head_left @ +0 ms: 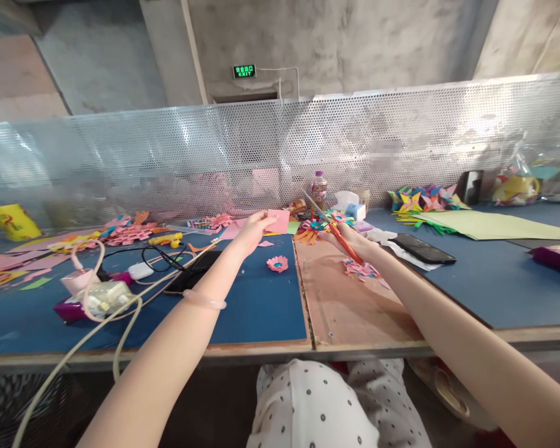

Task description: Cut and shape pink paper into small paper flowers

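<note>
My left hand reaches over the blue mat and pinches a small pink paper piece by its left side. In my right hand is a pair of scissors with orange handles; the blades point up and to the left, apart from the pink paper. Below the paper lies a pink paper flower with a blue centre. Colourful paper flowers lie just beyond the scissors, and pink paper scraps are scattered under my right wrist.
A power strip with tangled cables lies at left, near a yellow cup. A purple-capped bottle stands at the back. At right are a black phone and light green paper sheets. A perforated metal screen borders the table.
</note>
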The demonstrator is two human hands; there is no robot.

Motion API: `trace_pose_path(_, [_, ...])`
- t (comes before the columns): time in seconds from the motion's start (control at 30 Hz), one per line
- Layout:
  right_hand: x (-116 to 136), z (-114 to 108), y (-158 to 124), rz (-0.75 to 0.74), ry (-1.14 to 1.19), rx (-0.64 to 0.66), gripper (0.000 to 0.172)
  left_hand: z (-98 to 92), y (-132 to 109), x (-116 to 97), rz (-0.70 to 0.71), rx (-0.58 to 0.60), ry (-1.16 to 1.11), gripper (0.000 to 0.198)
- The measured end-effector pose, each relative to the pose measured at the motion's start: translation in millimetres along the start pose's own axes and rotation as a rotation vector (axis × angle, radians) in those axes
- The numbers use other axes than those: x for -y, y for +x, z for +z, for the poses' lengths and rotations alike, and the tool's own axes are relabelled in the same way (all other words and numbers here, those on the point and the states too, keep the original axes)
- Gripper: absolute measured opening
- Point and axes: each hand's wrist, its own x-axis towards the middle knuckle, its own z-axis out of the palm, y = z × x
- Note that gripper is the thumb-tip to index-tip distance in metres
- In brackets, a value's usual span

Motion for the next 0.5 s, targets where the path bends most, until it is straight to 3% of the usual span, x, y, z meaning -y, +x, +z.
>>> trace_pose_path(0.13, [5.8, 1.8, -2.8, 0.052, -0.042, -0.094, 0.040, -6.1, 4.5, 3.1, 0.045, -0.101, 0.000, 0.024])
trace_pose_path(0.27, [13.4, 0.5, -7.5, 0.088, -0.031, -0.127, 0.041, -7.5, 5.2, 3.5, 0.009, -0.124, 0.020, 0.028])
trace_pose_path(0.5, [8.1, -5.6, -6.5, 0.031, 0.024, 0.023, 0.034, -3.3, 2.4, 7.1, 0.050, -0.059, 0.173, 0.028])
